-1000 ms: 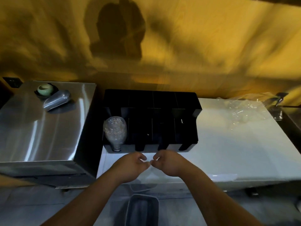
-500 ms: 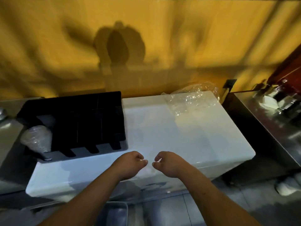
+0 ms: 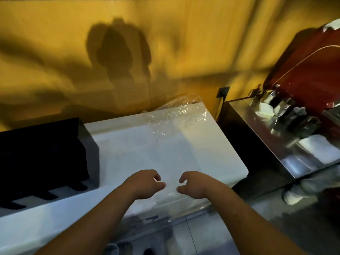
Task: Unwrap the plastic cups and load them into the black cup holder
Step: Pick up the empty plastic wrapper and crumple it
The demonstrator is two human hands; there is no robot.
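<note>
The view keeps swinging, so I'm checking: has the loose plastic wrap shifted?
No. The plastic wrap still lies at the far right corner of the white counter, by the wall; only the camera turned.

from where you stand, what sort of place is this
Probably a cafe or drinks bar prep area. A black cup holder sits on a white counter, crumpled clear plastic wrap lies near the wall, and a red machine with metal fittings stands at a steel counter on the right.
</note>
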